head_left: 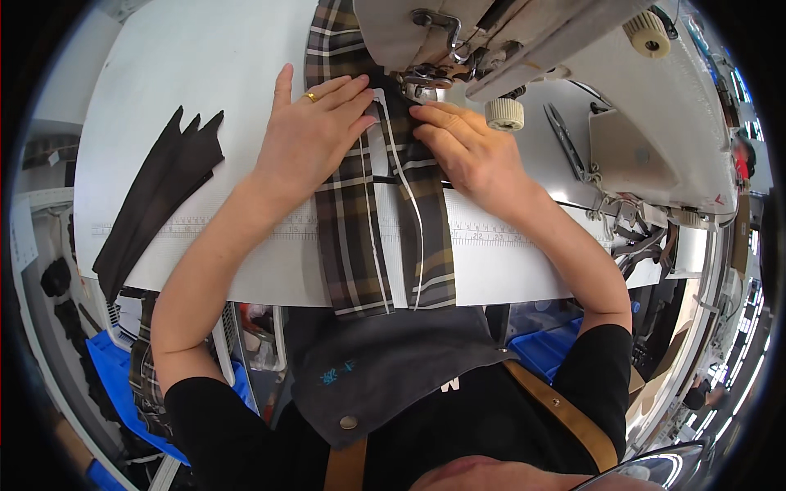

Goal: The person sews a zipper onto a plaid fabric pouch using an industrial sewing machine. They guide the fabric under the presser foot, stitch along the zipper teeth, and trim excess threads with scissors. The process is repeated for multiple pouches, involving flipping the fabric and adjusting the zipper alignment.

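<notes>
- Head view: my left hand [315,135] lies flat, fingers spread and extended, pressing the left strip of the plaid fabric [348,221] onto the table [205,74]; it grips nothing, only pins the cloth.
- My right hand [467,151] is also open and flat, fingertips on the right strip just beside the presser foot [426,82] of the sewing machine [524,33], steering the cloth rather than holding it.
- The plaid fabric runs from under the machine head at the far side, between my hands, and hangs over the near edge of the table towards my apron [393,368].
- To do this well, I judge both hands should stay flat with even pressure, keep the white-edged seams parallel, and keep my right fingertips clear of the needle area.
- On the left of the white table lies a dark fabric piece [160,188] with a pointed, jagged far end, well apart from my hands; a printed ruler strip [246,225] crosses the table.
- Right of the machine, thread snips [565,139] lie on the table.
- Below the table I see blue bins [115,368] to the left and right, with more workshop clutter towards the right rim.
</notes>
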Available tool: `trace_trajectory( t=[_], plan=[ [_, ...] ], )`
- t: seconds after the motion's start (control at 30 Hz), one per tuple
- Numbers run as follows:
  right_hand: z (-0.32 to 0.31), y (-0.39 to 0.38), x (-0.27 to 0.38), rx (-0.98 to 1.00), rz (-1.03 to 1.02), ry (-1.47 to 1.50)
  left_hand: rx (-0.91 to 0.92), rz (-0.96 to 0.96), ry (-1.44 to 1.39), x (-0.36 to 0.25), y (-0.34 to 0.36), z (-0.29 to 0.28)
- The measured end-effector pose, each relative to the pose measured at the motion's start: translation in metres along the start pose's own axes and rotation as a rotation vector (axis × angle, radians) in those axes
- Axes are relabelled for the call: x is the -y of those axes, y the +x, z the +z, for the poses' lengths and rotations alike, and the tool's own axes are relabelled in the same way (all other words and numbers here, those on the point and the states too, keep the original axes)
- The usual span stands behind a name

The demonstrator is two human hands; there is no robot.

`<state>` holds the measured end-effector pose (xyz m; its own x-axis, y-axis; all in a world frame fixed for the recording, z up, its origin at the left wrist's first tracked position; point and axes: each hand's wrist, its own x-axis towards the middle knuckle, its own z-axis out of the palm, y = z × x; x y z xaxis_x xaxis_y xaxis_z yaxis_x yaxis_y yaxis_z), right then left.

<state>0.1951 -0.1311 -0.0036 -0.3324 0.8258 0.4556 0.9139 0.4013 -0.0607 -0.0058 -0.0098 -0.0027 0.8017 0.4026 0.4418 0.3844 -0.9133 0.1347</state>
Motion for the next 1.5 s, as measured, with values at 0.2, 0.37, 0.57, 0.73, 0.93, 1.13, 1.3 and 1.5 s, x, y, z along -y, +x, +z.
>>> trace_trajectory(
  t=[0.2, 0.37, 0.57, 0.73, 0.93, 1.13, 1.3, 1.5],
  plan=[
    [0.002, 0.011, -0.003, -0.001, 0.019, 0.066, -0.067, 0.0, 0.067, 0.002, 0.002, 0.0],
    [0.003, 0.013, 0.0, 0.011, 0.034, 0.056, -0.098, 0.046, 0.097, 0.007, 0.002, -0.001],
    [-0.005, -0.002, 0.004, 0.063, 0.16, -0.13, -0.058, 0.012, -0.067, 0.001, 0.004, 0.007],
    [-0.022, -0.014, 0.003, -0.024, 0.141, -0.183, -0.014, 0.08, -0.092, -0.009, 0.003, 0.007],
    [0.007, 0.006, -0.022, -0.096, 0.158, -0.147, -0.058, 0.156, -0.014, -0.015, -0.002, 0.008],
    [-0.017, -0.001, -0.015, 0.078, 0.399, 0.425, 0.032, 0.098, -0.021, -0.017, -0.008, 0.003],
    [-0.024, -0.01, -0.028, -0.067, 0.457, 0.34, 0.065, 0.091, -0.062, -0.023, -0.008, -0.002],
    [-0.013, 0.003, 0.005, 0.001, 0.444, 0.604, 0.058, 0.096, -0.035, -0.024, -0.011, 0.0]
  ],
)
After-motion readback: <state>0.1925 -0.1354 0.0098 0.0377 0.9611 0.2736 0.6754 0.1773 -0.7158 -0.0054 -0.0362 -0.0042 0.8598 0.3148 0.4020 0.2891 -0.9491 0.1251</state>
